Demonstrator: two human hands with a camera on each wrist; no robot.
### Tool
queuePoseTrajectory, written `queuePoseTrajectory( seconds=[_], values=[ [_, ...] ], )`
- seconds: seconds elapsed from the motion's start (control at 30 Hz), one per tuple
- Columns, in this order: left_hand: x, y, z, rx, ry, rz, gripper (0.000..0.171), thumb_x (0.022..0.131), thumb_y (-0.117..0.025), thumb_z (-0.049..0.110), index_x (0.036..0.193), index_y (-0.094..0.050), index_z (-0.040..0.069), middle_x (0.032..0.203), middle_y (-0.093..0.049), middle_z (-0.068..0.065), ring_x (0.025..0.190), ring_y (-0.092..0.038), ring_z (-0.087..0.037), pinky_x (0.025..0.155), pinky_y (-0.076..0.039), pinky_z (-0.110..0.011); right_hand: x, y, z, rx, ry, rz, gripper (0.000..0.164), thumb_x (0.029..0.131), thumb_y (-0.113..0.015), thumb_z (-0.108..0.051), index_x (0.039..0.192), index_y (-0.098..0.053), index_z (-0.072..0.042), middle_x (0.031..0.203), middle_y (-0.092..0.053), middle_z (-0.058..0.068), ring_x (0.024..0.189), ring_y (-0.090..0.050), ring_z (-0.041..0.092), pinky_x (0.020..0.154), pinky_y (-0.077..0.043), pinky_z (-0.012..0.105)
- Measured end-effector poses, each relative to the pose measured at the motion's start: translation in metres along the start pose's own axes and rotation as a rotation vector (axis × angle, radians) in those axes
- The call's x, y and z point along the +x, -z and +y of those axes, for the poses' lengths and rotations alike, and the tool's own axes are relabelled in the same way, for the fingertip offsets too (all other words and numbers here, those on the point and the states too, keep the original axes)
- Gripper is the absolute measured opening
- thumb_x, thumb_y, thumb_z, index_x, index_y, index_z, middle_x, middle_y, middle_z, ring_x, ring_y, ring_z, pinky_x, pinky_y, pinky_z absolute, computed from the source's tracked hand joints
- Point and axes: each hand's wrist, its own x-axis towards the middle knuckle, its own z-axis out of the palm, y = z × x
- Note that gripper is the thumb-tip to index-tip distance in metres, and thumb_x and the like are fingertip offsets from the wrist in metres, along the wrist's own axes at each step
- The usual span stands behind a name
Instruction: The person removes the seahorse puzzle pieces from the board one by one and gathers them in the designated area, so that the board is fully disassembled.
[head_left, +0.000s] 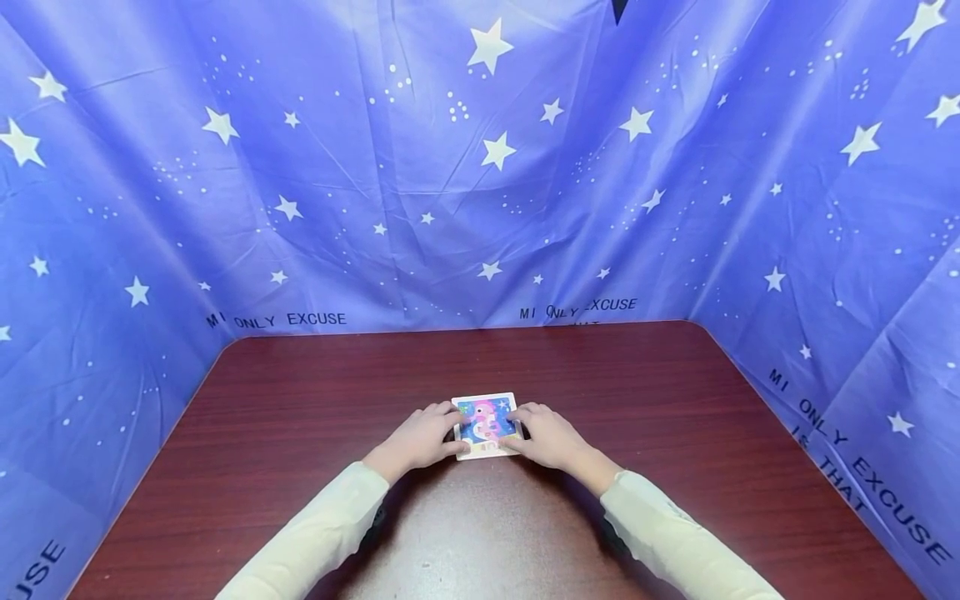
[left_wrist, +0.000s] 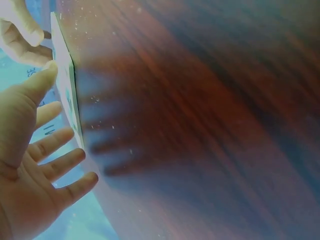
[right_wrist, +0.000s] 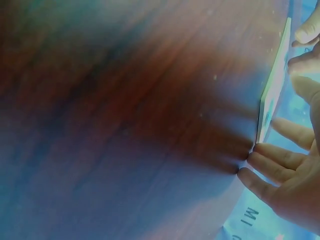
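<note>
A thin square picture board [head_left: 487, 427] lies flat on the dark red table, with a white border and a pink figure on blue. My left hand [head_left: 422, 437] is at its left side, thumb and index fingertip on the board's face near the edge. On the opposite side my right hand [head_left: 553, 438] mirrors it, thumb over the near right corner and index at the right edge. The left wrist view shows the left fingers [left_wrist: 55, 145] loosely spread beside the board's edge [left_wrist: 70, 92]. Similarly, the right fingers [right_wrist: 280, 157] extend along the board in the right wrist view.
The wood-grain tabletop [head_left: 300, 400] has rounded far corners and a bright reflection near the front. A blue curtain [head_left: 420, 167] with white stars and black lettering hangs behind the table and along both sides. Pale sleeves [head_left: 322, 529] cover both forearms.
</note>
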Motion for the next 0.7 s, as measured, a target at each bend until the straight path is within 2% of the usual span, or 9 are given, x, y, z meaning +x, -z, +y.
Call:
queuePoseTrajectory(
  seconds=[0.23,0.53,0.7],
  values=[
    [0.004,0.002,0.004,0.014,-0.054,0.003,0.042,0.088,-0.061,0.04,0.123,-0.06,0.016,0.124,-0.058,-0.008,0.113,-0.055,-0.029,0.091,-0.044,-0.047,0.005,0.002,0.007,0.065,-0.046,0.036,0.042,0.082,-0.069,-0.035,0.112,-0.065,-0.006,0.108,-0.064,0.01,0.104,-0.058,0.025,0.091,-0.046,0.041],
    [0.01,-0.004,0.003,0.027,-0.055,-0.027,0.046,0.088,-0.058,0.043,0.128,-0.057,0.02,0.131,-0.054,-0.008,0.122,-0.05,-0.03,0.097,-0.04,-0.048,0.014,0.001,0.012,0.125,-0.096,0.071,0.038,0.082,-0.07,-0.031,0.11,-0.065,-0.007,0.1,-0.064,0.007,0.095,-0.059,0.02,0.087,-0.047,0.038],
    [0.011,-0.008,0.001,0.037,-0.052,-0.047,0.047,0.088,-0.058,0.044,0.13,-0.056,0.022,0.135,-0.052,-0.007,0.125,-0.047,-0.03,0.098,-0.039,-0.049,0.019,-0.002,0.014,0.149,-0.11,0.099,0.037,0.08,-0.072,-0.03,0.109,-0.065,-0.008,0.094,-0.062,0.005,0.086,-0.057,0.017,0.08,-0.048,0.035]
  ],
)
